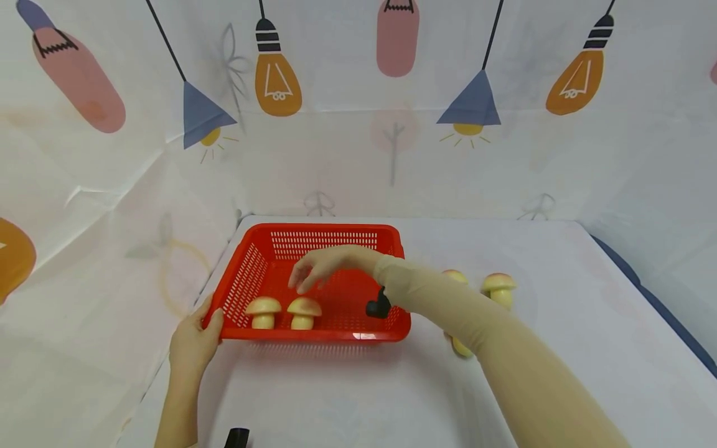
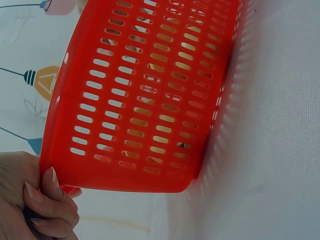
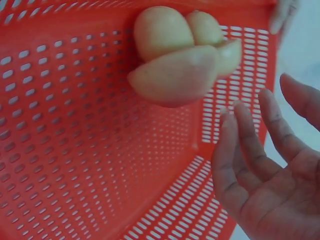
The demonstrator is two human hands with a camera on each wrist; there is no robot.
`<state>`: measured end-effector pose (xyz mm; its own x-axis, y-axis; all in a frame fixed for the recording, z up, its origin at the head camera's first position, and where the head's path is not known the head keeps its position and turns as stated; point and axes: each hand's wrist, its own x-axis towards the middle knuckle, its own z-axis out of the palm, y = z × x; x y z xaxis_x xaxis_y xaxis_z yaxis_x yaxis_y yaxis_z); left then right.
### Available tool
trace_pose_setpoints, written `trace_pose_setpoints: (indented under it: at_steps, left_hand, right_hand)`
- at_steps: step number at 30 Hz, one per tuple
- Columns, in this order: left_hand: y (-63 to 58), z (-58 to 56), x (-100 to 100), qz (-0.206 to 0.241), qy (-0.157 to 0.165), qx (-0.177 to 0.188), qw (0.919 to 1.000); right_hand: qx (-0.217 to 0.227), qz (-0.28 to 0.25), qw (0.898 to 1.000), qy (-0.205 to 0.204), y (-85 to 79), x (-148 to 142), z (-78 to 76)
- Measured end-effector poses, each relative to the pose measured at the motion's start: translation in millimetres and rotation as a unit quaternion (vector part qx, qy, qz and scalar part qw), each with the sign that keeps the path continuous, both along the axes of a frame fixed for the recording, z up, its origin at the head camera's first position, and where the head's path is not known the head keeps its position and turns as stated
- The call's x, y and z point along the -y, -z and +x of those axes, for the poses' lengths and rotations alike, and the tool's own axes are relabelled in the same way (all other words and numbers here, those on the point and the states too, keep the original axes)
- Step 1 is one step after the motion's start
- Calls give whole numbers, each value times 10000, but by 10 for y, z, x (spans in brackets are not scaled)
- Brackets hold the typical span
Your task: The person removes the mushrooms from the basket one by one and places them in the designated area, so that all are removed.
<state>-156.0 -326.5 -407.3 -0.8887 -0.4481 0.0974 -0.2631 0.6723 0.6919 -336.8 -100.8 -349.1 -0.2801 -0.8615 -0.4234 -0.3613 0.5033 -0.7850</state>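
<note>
A red plastic basket (image 1: 336, 335) with slotted walls stands on the white table. My left hand (image 1: 195, 342) grips its left front corner, thumb over the rim; the left wrist view shows the fingers (image 2: 52, 210) curled at that corner. Two toy mushrooms sit inside near the front wall: one at the left (image 1: 263, 311), the other (image 1: 304, 312) just to its right. Above the basket floor, behind these mushrooms, hovers my right hand (image 1: 325, 264), its fingers loosely bent and holding nothing. In the right wrist view the palm (image 3: 270, 190) faces up beside the nearer mushroom (image 3: 175, 75).
Right of the basket lie more mushrooms on the table: one upright (image 1: 500, 289), another (image 1: 455, 275) partly behind the right sleeve (image 1: 476, 317), and one (image 1: 462, 347) below that sleeve. A printed cloth (image 1: 347, 155) hangs behind the table.
</note>
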Motion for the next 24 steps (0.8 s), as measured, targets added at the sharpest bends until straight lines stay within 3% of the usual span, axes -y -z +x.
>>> trace_pose_setpoints:
  at_steps: [9,16,24]
  left_hand:
    - [3,-9,-3,-25,11,28,10000]
    - [-12,-7,2,-92,-32,47,9999]
    - [-13,10,10,-72,-45,81,9999]
  right_hand:
    - [-629,519,9952,-541,105,123,57]
    - [-1248,693,9846,-1014,183,204,93]
    - [-1466,908,9766,-1282,278,254,123]
